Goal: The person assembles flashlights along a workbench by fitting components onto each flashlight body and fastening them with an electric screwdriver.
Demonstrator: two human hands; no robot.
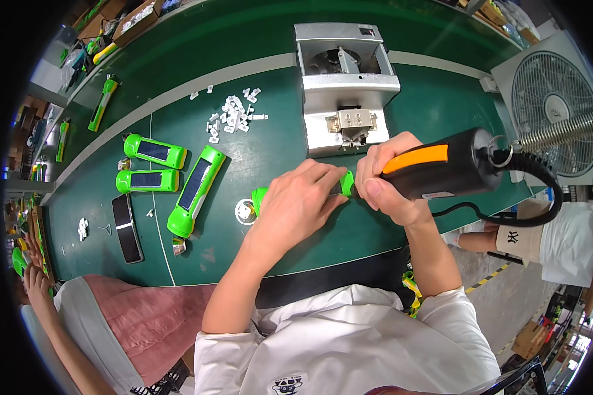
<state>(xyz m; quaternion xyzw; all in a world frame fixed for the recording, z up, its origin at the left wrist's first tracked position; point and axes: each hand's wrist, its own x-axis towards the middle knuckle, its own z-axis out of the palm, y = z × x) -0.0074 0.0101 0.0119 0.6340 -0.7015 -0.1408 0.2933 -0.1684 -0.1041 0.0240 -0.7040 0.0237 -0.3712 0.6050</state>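
The green table [257, 39] spans the view, curved by the lens, with a pale stripe running along it. At its far middle stands a grey metal press fixture [346, 82] with a small brass-coloured jig at its front. To the right, off the table edge, a white fan [550, 108] stands beside a coiled metal hose. The right hand [389, 178] is wrapped around a black and orange electric screwdriver [445, 170], fingers closed on its body, the tool lying roughly level and pointing left; a black cord loops from its rear end down over the table edge. The left hand [296, 201] lies palm down over a green flashlight body [260, 197], fingers closed on it and pressing it to the table just in front of the fixture; only the ends of the green piece show on either side of the hand, and the screwdriver tip meets it at the right end. Just left of that hand sits a small white round part [245, 212]. Further left lie three finished green flashlights [196, 191], each with a dark panel, and a flat black panel [126, 227]. A scatter of small white plastic clips [234, 113] lies beyond them. A co-worker's pink garment shows at lower left.
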